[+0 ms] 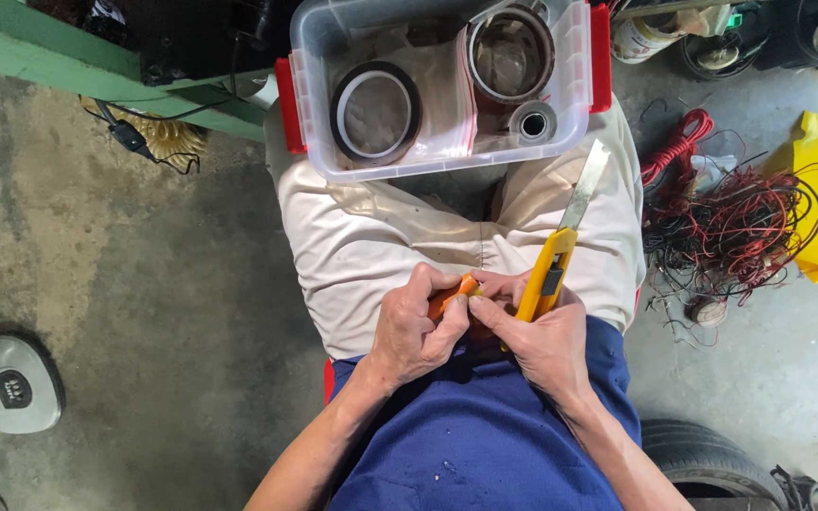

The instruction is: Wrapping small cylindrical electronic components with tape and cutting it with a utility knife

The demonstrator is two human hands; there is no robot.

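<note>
Hands: you have two at work, left hand (416,326) and right hand (539,336).
Utility knife (551,265): one, yellow, blade extended.
Small orange piece (452,298): one.
Clear plastic bin (442,163): one, on your lap.
Tape rolls: three; large dark roll (375,114), brown roll (511,55), small roll (533,122).
Wire tangle (731,227): one.

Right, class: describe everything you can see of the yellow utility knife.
The utility knife has a yellow plastic-looking handle with a dark slider and a long, pale metal blade pushed far out. It points up and slightly right, away from the person, its blade tip over the beige trousers near the clear plastic box. The right hand grips the handle's lower end, which hides the butt. Nothing else touches it.
</note>
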